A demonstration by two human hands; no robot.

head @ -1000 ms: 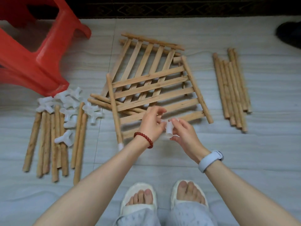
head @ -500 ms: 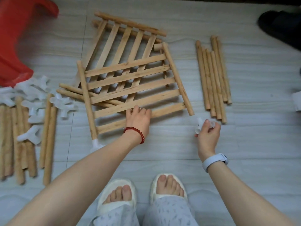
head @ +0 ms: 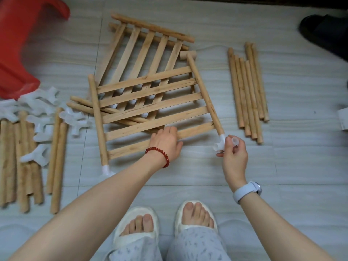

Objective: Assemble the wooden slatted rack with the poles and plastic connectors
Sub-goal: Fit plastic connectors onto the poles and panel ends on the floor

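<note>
A pale wooden slatted panel (head: 150, 112) lay flat on the floor, crossed at an angle over a second slatted panel (head: 148, 44) farther away, with a white plastic connector (head: 219, 143) fitted on the near end of its right rail and another connector (head: 106, 169) on its left rail's near end. Loose poles (head: 247, 91) lay in a row to the right, more poles (head: 22, 162) lay to the left, and a heap of white connectors (head: 43, 113) sat at their far end.
</note>
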